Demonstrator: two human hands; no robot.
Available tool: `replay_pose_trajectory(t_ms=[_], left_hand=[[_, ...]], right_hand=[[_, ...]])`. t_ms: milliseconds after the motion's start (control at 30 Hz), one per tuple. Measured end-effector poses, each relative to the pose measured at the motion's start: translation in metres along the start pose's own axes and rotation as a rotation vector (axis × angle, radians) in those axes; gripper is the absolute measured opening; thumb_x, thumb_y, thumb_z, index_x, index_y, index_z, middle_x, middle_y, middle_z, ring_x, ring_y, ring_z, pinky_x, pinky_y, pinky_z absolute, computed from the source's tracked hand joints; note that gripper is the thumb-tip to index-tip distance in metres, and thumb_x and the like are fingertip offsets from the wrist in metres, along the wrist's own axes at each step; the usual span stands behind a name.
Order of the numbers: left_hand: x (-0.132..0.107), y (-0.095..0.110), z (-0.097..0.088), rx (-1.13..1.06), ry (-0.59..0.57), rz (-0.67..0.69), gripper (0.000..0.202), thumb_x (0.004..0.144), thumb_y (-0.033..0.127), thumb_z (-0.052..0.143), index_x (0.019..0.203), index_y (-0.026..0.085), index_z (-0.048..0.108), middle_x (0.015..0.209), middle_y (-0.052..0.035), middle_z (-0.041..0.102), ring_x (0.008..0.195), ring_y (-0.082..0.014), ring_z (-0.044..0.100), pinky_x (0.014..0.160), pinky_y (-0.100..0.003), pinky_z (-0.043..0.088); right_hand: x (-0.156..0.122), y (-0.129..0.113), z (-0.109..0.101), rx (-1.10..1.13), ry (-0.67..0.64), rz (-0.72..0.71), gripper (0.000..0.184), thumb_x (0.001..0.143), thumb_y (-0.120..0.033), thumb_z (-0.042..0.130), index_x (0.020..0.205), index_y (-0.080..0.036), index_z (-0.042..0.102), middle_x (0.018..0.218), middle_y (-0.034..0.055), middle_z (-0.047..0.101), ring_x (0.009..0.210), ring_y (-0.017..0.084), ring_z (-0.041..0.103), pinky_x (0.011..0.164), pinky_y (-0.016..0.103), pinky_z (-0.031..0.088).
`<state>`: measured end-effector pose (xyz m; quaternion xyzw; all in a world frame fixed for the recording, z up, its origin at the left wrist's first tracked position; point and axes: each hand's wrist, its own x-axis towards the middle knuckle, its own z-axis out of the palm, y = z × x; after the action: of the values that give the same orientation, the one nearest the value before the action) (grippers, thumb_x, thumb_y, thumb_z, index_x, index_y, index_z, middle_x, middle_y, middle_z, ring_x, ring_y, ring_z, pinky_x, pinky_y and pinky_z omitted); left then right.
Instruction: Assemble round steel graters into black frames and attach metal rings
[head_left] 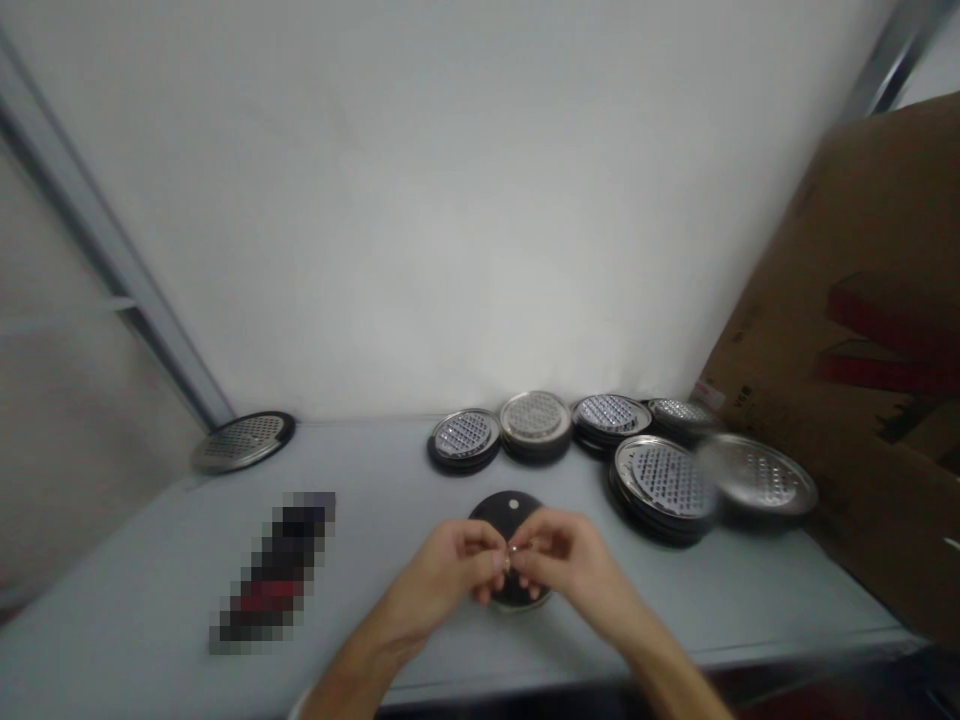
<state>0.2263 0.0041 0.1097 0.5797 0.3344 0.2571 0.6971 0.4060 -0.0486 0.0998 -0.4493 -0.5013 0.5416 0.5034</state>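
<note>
My left hand (465, 565) and my right hand (559, 555) meet at the fingertips, both pinched on a small shiny metal piece (511, 550) too small to name. Right below them a round black disc (499, 508) lies on the table, with a pale round spot near its far edge. A thin light rim shows along its near side. The hands cover much of the disc's middle, and whether they touch it I cannot tell.
Perforated round metal plates with black undersides stand in stacks at the back (536, 415) and right (664, 480). Another perforated plate (244, 442) lies at the back left. A pixelated dark and red object (274, 570) is on the left. A cardboard box (847, 300) borders the right side.
</note>
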Motion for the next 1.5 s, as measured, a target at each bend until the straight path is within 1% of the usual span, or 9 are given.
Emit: replay_pose_trajectory(t_ms=[200, 433, 600, 733, 800, 900, 1067, 1267, 1500], left_hand=[[0.001, -0.002, 0.004, 0.059, 0.092, 0.060, 0.040, 0.068, 0.047, 0.082, 0.077, 0.011, 0.071, 0.063, -0.0018, 0.066, 0.054, -0.0100, 0.052, 0.053, -0.022, 0.039], [0.002, 0.000, 0.011, 0.156, 0.182, 0.153, 0.027, 0.073, 0.039, 0.076, 0.075, 0.012, 0.073, 0.066, -0.0047, 0.070, 0.059, -0.0135, 0.059, 0.057, -0.023, 0.044], [0.000, -0.002, 0.016, 0.234, 0.227, 0.218, 0.019, 0.078, 0.033, 0.070, 0.074, 0.015, 0.074, 0.068, -0.0049, 0.073, 0.062, -0.0161, 0.063, 0.060, -0.024, 0.049], [-0.002, -0.002, 0.017, 0.457, 0.302, 0.296, 0.012, 0.078, 0.023, 0.066, 0.073, 0.018, 0.075, 0.066, -0.0024, 0.073, 0.060, -0.0159, 0.064, 0.059, -0.023, 0.048], [-0.003, -0.002, 0.015, 0.615, 0.315, 0.365, 0.012, 0.078, 0.018, 0.064, 0.073, 0.020, 0.075, 0.067, -0.0013, 0.073, 0.058, -0.0152, 0.063, 0.059, -0.022, 0.047], [-0.003, -0.006, 0.012, 0.860, 0.300, 0.489, 0.015, 0.079, 0.012, 0.061, 0.076, 0.021, 0.074, 0.071, -0.0016, 0.074, 0.062, -0.0156, 0.065, 0.062, -0.023, 0.046], [-0.004, -0.012, 0.008, 1.151, 0.264, 0.583, 0.017, 0.085, 0.010, 0.057, 0.080, 0.019, 0.071, 0.075, -0.0042, 0.074, 0.068, -0.0175, 0.068, 0.065, -0.024, 0.046], [-0.003, -0.012, 0.007, 1.253, 0.281, 0.614, 0.018, 0.087, 0.010, 0.056, 0.080, 0.020, 0.069, 0.074, -0.0035, 0.074, 0.067, -0.0175, 0.068, 0.065, -0.025, 0.046], [0.000, -0.013, 0.007, 1.294, 0.253, 0.604, 0.016, 0.086, 0.008, 0.058, 0.079, 0.018, 0.069, 0.076, -0.0045, 0.075, 0.066, -0.0182, 0.068, 0.063, -0.026, 0.045]], right_hand=[[-0.002, -0.002, 0.005, -0.134, 0.142, -0.068, 0.035, 0.076, -0.050, 0.081, 0.083, -0.017, 0.074, 0.064, 0.0005, 0.068, 0.056, 0.015, 0.064, 0.054, 0.024, 0.053], [0.000, 0.000, 0.009, -0.117, 0.260, -0.085, 0.043, 0.073, -0.057, 0.081, 0.083, -0.016, 0.075, 0.062, 0.0033, 0.069, 0.054, 0.017, 0.065, 0.052, 0.026, 0.055], [0.000, 0.000, 0.008, -0.121, 0.257, -0.092, 0.046, 0.072, -0.060, 0.081, 0.082, -0.015, 0.078, 0.063, 0.0047, 0.071, 0.054, 0.018, 0.065, 0.053, 0.027, 0.056], [-0.001, 0.001, 0.004, -0.215, 0.240, -0.121, 0.042, 0.080, -0.056, 0.076, 0.091, -0.016, 0.081, 0.068, 0.0053, 0.072, 0.054, 0.017, 0.063, 0.050, 0.026, 0.052], [-0.002, 0.001, 0.001, -0.335, 0.230, -0.162, 0.036, 0.087, -0.049, 0.070, 0.097, -0.017, 0.082, 0.071, 0.0051, 0.071, 0.053, 0.015, 0.062, 0.049, 0.025, 0.048], [-0.005, 0.001, -0.001, -0.556, 0.206, -0.276, 0.025, 0.092, -0.034, 0.063, 0.100, -0.020, 0.083, 0.075, 0.0064, 0.072, 0.063, 0.017, 0.065, 0.058, 0.026, 0.048], [-0.011, 0.002, 0.001, -0.727, 0.149, -0.347, 0.030, 0.097, -0.020, 0.053, 0.110, -0.020, 0.080, 0.084, 0.0091, 0.073, 0.077, 0.022, 0.070, 0.073, 0.030, 0.052], [-0.014, 0.005, 0.002, -0.801, 0.091, -0.338, 0.038, 0.098, -0.013, 0.045, 0.124, -0.018, 0.072, 0.097, 0.0121, 0.074, 0.087, 0.024, 0.071, 0.078, 0.032, 0.054], [-0.013, 0.005, 0.002, -0.808, 0.080, -0.357, 0.035, 0.098, -0.013, 0.045, 0.119, -0.018, 0.073, 0.098, 0.0111, 0.075, 0.087, 0.023, 0.071, 0.079, 0.031, 0.053]])
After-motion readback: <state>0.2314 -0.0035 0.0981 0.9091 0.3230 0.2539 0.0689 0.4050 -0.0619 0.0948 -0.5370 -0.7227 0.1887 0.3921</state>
